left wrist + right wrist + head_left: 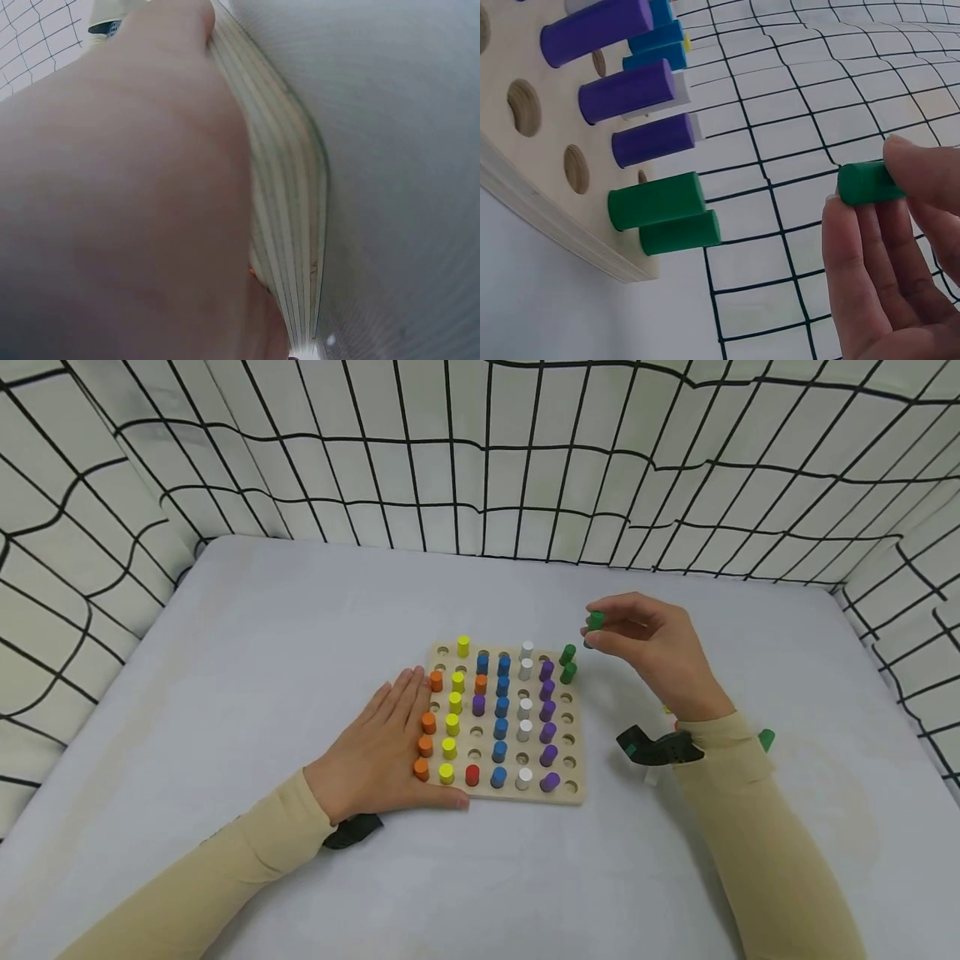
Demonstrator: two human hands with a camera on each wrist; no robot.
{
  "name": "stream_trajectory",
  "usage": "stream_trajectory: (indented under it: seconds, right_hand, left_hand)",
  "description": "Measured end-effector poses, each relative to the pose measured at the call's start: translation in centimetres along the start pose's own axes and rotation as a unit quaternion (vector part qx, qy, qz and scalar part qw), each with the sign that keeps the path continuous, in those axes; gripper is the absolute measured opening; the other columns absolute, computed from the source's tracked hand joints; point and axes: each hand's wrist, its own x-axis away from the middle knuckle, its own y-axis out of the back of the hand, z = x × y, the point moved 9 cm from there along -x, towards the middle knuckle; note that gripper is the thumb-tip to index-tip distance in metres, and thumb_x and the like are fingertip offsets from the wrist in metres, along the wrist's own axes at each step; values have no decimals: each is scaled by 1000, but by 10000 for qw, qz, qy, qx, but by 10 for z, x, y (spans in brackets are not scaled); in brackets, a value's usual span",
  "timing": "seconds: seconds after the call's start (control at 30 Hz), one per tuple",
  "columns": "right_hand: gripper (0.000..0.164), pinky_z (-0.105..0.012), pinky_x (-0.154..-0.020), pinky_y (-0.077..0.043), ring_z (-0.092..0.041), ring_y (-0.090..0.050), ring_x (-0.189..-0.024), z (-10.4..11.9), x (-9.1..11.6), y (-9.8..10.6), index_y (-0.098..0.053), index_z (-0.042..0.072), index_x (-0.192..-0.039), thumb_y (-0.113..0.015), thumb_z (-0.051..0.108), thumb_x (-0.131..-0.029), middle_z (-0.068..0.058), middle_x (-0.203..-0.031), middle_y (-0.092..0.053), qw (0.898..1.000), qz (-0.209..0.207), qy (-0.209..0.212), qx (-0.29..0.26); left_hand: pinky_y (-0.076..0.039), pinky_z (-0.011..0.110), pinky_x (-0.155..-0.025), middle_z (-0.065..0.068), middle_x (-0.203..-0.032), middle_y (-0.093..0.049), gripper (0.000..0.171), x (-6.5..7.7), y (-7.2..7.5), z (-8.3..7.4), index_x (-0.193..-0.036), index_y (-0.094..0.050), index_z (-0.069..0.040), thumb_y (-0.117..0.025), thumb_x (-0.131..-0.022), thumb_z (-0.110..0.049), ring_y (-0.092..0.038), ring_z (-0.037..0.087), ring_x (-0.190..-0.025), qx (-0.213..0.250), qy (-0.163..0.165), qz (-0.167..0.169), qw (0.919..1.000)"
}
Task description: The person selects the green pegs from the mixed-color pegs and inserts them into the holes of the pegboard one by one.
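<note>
A wooden peg board [559, 731] lies on the table with columns of coloured pegs standing in its holes. My left hand [382, 752] rests flat along the board's left side, fingers straight, thumb stretched along the front edge. Between the thumb and fingertips of my right hand [652, 647] is a green peg [868, 182], pinched above the table just past the board's far right corner. Two green pegs [660, 202] stand in the right-hand column beside a row of purple pegs [548, 711]. Several holes nearer the front of that column hold nothing.
Partly hidden by my right wrist, a loose green peg [767, 740] and bits of other coloured pegs lie on the white table [262, 610]. Black wire mesh [465, 477] fences the back and sides.
</note>
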Motion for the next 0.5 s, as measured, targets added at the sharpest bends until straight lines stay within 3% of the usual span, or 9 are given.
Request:
stream_trajectory:
  seconds: [0.27, 0.5]
  right_hand:
    - [32, -24, -95, -58, -14, -74, -103, -11, -2, -12, -72, 15, -124, -78, 20, -94, -3, -118, -72, 9989, 363, -186, 225]
    - [30, -29, -90, -60, -20, -71, -103, -20, 2, -17, -72, 14, -119, -81, 22, -91, 1, -111, -76, 9953, 791, -385, 415]
  left_hand:
    - [-10, 57, -134, 20, -175, -4, 145, 2, 2, 1, -165, -8, 2, -65, -69, -91, -5, 40, -164, 5, -21, -92, 10000]
    - [-12, 58, -134, 21, -175, -6, 144, 1, 3, -2, -164, -9, 3, -66, -70, -90, -6, 41, -164, -16, -73, -106, 9999]
